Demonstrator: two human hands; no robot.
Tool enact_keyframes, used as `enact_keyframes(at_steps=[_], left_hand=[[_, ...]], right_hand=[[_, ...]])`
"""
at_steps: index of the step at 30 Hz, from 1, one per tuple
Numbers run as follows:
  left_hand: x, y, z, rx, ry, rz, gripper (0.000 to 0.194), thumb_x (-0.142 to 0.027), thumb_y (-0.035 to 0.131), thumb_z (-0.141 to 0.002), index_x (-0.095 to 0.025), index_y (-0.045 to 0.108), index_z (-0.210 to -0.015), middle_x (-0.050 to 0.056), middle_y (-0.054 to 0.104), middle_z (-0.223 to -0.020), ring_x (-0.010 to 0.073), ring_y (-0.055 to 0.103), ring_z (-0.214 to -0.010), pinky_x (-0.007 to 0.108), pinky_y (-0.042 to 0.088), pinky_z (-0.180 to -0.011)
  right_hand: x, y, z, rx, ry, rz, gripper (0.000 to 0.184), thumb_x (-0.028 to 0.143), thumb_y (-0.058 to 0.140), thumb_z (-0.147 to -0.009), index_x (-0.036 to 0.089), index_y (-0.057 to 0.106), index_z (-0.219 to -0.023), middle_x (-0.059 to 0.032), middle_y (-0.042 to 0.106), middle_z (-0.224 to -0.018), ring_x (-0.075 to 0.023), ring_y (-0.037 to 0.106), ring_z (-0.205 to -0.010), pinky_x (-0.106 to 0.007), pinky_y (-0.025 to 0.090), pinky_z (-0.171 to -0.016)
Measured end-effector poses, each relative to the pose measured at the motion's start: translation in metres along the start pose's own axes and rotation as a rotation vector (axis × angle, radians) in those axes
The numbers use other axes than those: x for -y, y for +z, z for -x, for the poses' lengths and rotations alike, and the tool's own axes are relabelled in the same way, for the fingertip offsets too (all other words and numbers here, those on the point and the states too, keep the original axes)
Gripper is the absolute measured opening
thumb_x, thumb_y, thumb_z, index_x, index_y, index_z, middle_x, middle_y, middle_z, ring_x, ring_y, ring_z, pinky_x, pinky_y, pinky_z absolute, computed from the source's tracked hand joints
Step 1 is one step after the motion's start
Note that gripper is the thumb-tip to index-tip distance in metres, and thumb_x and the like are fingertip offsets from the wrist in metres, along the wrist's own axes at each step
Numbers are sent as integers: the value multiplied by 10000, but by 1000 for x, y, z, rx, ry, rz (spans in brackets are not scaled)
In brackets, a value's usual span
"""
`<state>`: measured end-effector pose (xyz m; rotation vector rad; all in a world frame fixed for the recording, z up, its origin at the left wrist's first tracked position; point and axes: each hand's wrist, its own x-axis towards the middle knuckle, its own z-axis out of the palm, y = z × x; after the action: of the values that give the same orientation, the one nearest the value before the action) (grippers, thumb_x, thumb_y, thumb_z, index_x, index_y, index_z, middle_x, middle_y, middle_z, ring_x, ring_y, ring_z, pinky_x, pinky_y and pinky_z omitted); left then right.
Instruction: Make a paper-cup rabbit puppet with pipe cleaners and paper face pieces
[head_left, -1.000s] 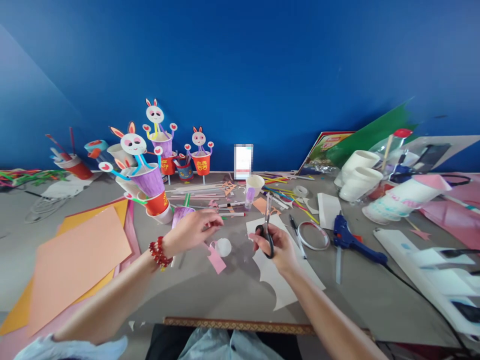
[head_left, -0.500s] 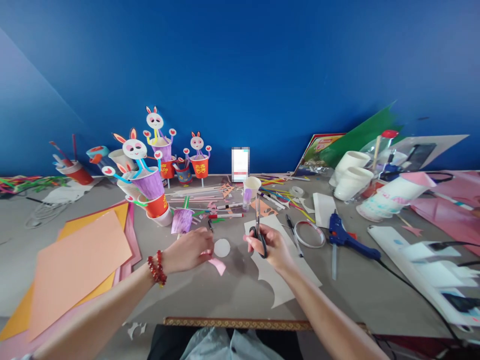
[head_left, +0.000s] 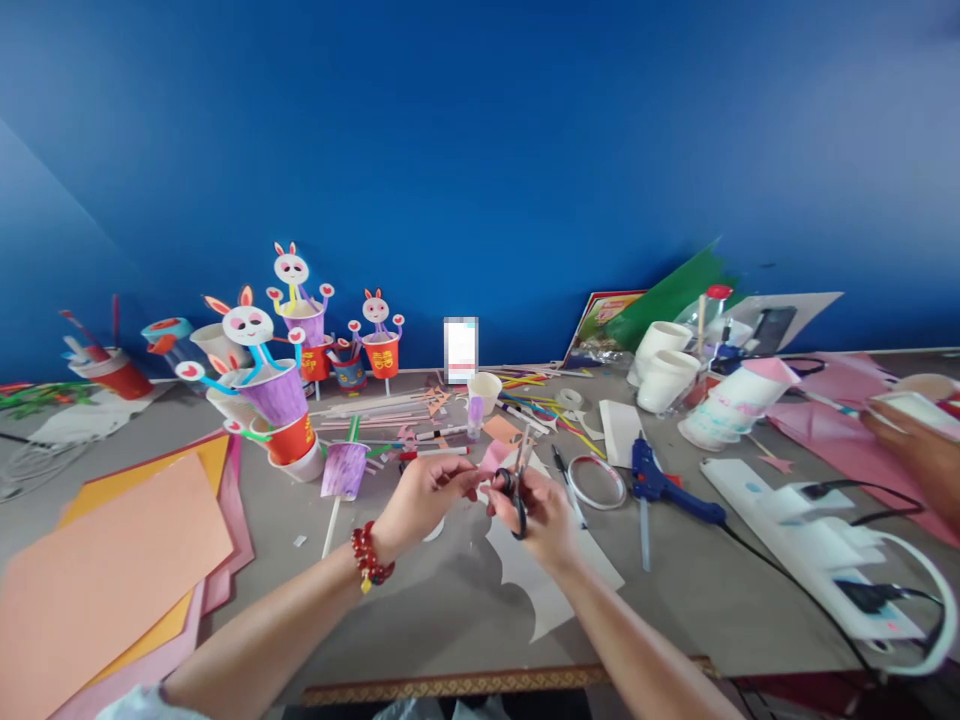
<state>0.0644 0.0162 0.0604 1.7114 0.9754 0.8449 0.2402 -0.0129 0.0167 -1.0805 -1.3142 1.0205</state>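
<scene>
My left hand (head_left: 433, 498) pinches a small pink paper strip (head_left: 493, 457) between thumb and fingers, beside my right hand (head_left: 546, 512). The right hand is closed around the dark handles of a pair of scissors (head_left: 523, 455), whose blades point away from me. Its thumb and fingertips come close to the left fingertips; whether it also grips the strip I cannot tell. Under my right hand lies a white paper sheet (head_left: 559, 590) with curved cutouts along its edge. A white paper disc (head_left: 433, 530) is mostly hidden behind my left hand.
Coloured paper sheets (head_left: 112, 560) lie left. Rabbit figures in paper cups (head_left: 274, 395) stand at back left. A purple cup piece (head_left: 345, 470) is nearer. On the right are a blue glue gun (head_left: 675, 490), a power strip (head_left: 795, 540) and another person's hand (head_left: 922, 455).
My left hand has moved right with the pink strip, up to my right hand and the scissors. The view has shifted, and another person's hand now shows at the right.
</scene>
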Motion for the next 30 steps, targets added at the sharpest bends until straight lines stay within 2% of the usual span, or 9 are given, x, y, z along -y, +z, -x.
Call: enact_keyframes(at_steps=[5,12,18,25,30], left_hand=[[12,11,0,26,-4,170,254,-340,542,-908,-149,704,-867,50,697,-796,175,646,-760,268,498,-730],[20,9,2,20,-20,146,260,-366,570,-901,-158,726,-888,56,724,-813,183,653,-772,266,493,-728],[18,11,2,-5,-30,96,291,-420,615,-870,-158,734,-829,54,736,-767,182,661,-723,258,488,-671],[13,13,2,-68,-175,372,275,-419,705,-781,-145,703,-756,27,685,-655,139,617,-613,253,479,-646],[14,16,3,-48,-169,411,280,-422,713,-785,-147,684,-737,26,688,-673,136,616,-626,256,479,-659]], right_hand=[[2,2,-7,-43,43,-21,252,409,760,-710,189,638,-715,1,620,-585,-130,527,-491,-237,402,-460],[6,4,-8,-5,89,-67,246,388,765,-706,192,616,-707,1,633,-595,-134,560,-508,-236,443,-483],[0,4,-5,-18,77,37,235,355,747,-712,197,577,-675,15,602,-561,-126,528,-482,-232,422,-461],[8,-3,-10,-144,70,-10,247,408,722,-750,202,588,-726,1,633,-595,-141,556,-515,-244,428,-494],[9,-5,-11,-21,130,-49,253,420,722,-737,201,603,-695,-9,658,-600,-160,605,-539,-247,442,-505]])
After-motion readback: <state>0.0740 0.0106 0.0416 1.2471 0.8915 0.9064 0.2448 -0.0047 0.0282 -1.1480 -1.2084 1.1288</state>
